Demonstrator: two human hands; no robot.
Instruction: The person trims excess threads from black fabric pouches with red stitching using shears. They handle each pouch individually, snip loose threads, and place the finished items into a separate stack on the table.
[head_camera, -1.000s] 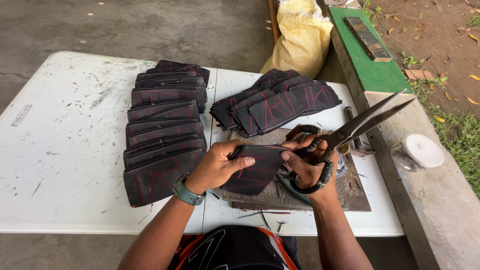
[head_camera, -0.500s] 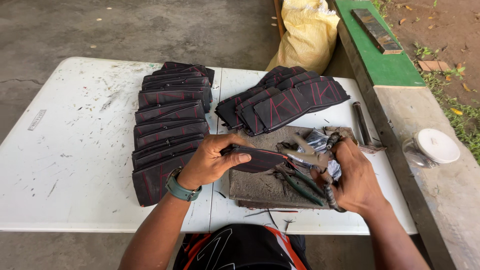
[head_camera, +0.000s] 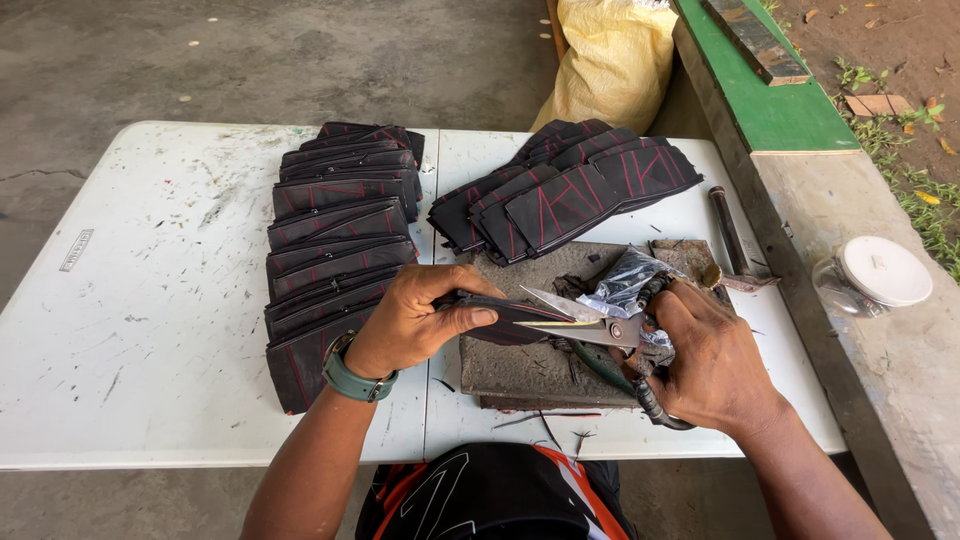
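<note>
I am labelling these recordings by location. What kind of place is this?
Probably an informal outdoor workshop: a scuffed white folding table on bare concrete, stacks of cut black pieces, and soil with grass beyond a low wall.

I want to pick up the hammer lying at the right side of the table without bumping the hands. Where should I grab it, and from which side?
Grip the hammer on the far part of its dark handle, coming from above and the far side. It lies flat, handle pointing away; its head sits near the right hand and the scissors, so the far end seems the freest.
</note>
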